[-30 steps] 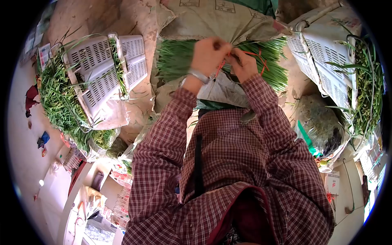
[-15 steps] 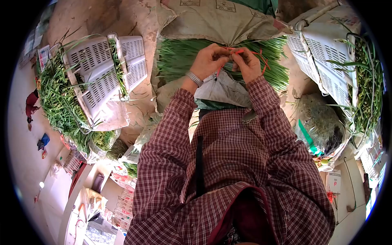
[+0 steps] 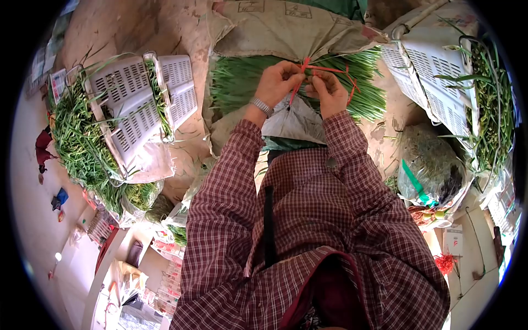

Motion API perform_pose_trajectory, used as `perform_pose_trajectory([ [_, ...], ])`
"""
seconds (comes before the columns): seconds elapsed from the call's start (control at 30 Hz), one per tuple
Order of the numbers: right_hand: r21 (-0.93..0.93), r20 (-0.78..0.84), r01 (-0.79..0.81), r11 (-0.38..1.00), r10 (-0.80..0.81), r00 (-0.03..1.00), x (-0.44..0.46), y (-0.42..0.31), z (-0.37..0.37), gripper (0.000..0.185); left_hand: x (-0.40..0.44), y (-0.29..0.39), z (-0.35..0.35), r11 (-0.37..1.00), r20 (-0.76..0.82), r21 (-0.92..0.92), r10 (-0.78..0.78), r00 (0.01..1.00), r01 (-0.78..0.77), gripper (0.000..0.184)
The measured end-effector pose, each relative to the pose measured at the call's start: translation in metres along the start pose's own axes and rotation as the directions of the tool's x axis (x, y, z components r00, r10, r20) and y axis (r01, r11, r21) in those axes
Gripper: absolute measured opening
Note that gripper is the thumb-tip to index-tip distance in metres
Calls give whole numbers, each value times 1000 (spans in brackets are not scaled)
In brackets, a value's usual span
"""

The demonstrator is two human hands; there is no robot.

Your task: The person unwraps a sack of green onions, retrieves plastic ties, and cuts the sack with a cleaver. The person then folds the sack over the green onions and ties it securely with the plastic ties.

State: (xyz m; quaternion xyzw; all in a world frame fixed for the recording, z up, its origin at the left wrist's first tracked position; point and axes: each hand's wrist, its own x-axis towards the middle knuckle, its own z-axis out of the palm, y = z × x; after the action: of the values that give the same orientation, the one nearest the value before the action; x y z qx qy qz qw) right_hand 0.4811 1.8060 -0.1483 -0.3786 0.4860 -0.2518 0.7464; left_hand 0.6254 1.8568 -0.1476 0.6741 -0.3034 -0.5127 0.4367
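Note:
A big bundle of long green stalks (image 3: 236, 82) lies crosswise in front of me, partly wrapped by a beige woven sack (image 3: 275, 36) on the far side and a greyish sack flap (image 3: 297, 122) on the near side. Thin red string (image 3: 330, 69) joins the two flaps over the middle of the bundle, and a loose length trails across the stalks to the right. My left hand (image 3: 276, 85), with a metal watch band at the wrist, pinches the string near where the flaps meet. Just right of it, my right hand (image 3: 329, 92) has its thumb and fingertips closed on the string too.
White slotted crates (image 3: 129, 104) with cut greens (image 3: 82, 137) stand at left. Another white crate (image 3: 410, 69) with greens is at right, beside a clear plastic bag (image 3: 432, 165) of greens. Red strings (image 3: 444, 264) hang lower right. Stalk scraps lie on the earthen floor (image 3: 187, 16).
My right hand has drawn slightly down and back, apart from the left. The string junction at the sack flap now shows between my hands.

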Motion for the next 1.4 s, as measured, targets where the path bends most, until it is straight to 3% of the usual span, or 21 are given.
perform_pose_trajectory([
  [0.13,-63,15,8,998,-7,1000,0,-5,-2,21,4,2,0,978,42,183,93,995,-99,17],
  [0.2,-271,82,118,955,-99,992,0,-13,-4,11,7,7,-2,960,73,255,104,992,-120,17],
  [0.23,-271,82,120,955,-101,991,1,-16,-5,11,7,10,-3,936,102,325,110,989,-138,17],
  [0.27,-451,187,369,813,-318,929,3,-20,-7,11,9,13,-4,935,103,324,113,988,-141,17],
  [0.3,-576,327,578,578,-485,811,5,-23,-8,11,10,14,-4,924,122,353,108,987,-145,18],
  [0.33,-576,325,579,577,-488,810,6,-27,-8,11,12,15,-5,912,141,381,103,985,-150,18],
  [0.4,-605,469,701,378,-542,697,9,-33,-8,15,12,18,-7,899,157,402,122,980,-176,18],
  [0.5,-601,569,738,305,-485,664,20,-37,-10,12,13,21,-7,885,177,420,138,974,-202,20],
  [0.53,-603,566,737,303,-488,664,24,-38,-11,12,13,21,-6,885,176,423,132,975,-196,21],
  [0.6,-653,605,691,310,-335,722,33,-38,-11,10,13,24,-7,904,191,407,56,980,-131,22],
  [0.63,-653,603,691,310,-339,722,38,-36,-11,10,14,26,-8,919,205,390,-21,979,-62,24],
  [0.77,-622,638,735,270,-369,676,46,-29,-10,11,14,24,-10,930,224,362,-26,974,-58,24],
  [0.83,-614,634,738,279,-382,672,48,-28,-10,11,15,21,-11,968,233,247,-23,972,-36,24],
  [0.97,-588,611,718,371,-378,696,51,-28,-11,11,14,25,-14,974,250,209,-142,958,89,23],
  [1.03,-573,610,716,400,-376,698,53,-27,-12,11,15,23,-14,951,268,307,-42,962,-44,23],
  [1.4,-600,574,623,503,-272,772,56,-30,-12,14,16,22,-4,881,207,434,106,973,-188,21],
])
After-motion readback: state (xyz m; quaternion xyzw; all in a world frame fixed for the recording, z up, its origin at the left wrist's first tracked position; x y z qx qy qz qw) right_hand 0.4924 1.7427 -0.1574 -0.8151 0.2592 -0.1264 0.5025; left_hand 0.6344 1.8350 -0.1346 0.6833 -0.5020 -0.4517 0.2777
